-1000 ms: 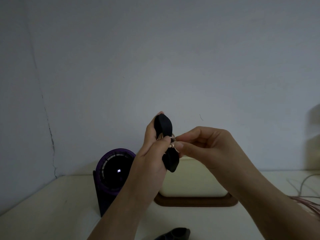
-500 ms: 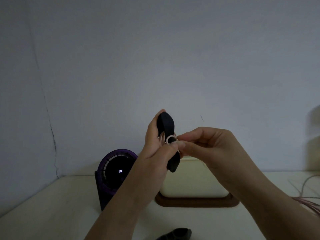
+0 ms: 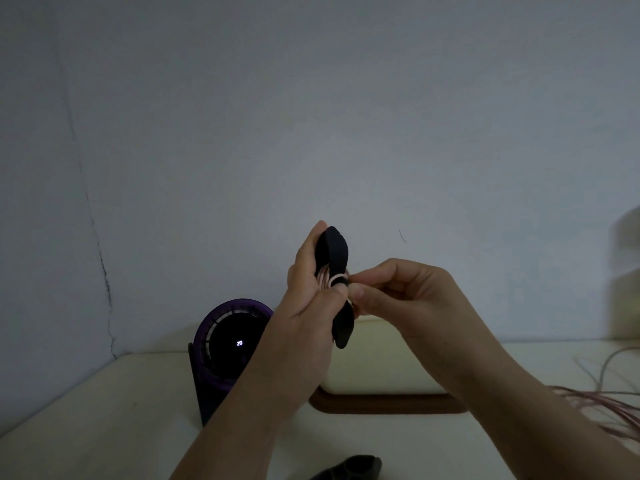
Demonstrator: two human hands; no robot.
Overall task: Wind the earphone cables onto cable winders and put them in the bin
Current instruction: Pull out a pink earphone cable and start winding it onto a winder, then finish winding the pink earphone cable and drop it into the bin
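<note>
left hand: raised in front of the wall, gripping the winder; the thumb lies across its narrow waist and the fingers are curled round behind it.
right hand: fingers curled in, thumb and forefinger pinching the end of the cable right at the winder's waist, touching the left thumb.
winder: black, two-lobed, held upright in the air above the bin, one lobe sticking up past the left fingertips and the other hanging below the thumbs.
cable: pink, wrapped in several turns round the waist of the winder, with a small pale ring showing at the pinch.
bin: cream, standing on a brown tray at the back of the table, partly hidden by both forearms.
fan: purple-rimmed, just left of the bin, a small lit number on its dark face.
loose cables: pink strands lying on the table at the far right, beside the right forearm.
spare winder: black, lying at the near edge of the table between the forearms.
</note>
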